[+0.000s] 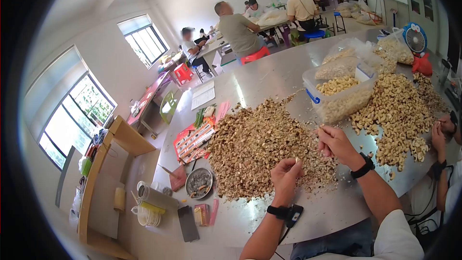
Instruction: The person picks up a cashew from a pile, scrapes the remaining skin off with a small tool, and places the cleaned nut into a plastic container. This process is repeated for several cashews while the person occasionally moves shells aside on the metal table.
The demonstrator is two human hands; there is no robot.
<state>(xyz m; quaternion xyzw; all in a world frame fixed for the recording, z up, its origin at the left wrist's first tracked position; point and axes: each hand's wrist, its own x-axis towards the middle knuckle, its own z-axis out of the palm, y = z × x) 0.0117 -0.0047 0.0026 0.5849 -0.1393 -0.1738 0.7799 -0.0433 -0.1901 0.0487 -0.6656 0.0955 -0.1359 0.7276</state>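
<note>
My left hand (286,177) is closed in a pinch, with a small pale nut piece (298,160) at the fingertips. Higher and to the right, my right hand (335,145) also has its fingers pressed together; whatever it holds is too small to make out. Both hands are over the right edge of a broad heap of brown shell bits and broken nuts (255,151). Just beyond my right hand stands a clear plastic tub (339,103) with pale cashews inside. A pile of whole cashews (397,115) lies right of the tub.
On the metal table (260,79) are a metal ashtray bowl (199,183), a dark phone (188,224), printed packaging (192,139), an open notebook (203,95), bagged nuts (394,48) and a blue fan (415,37). Another person's hands (440,132) are at the right edge. Several people sit farther back.
</note>
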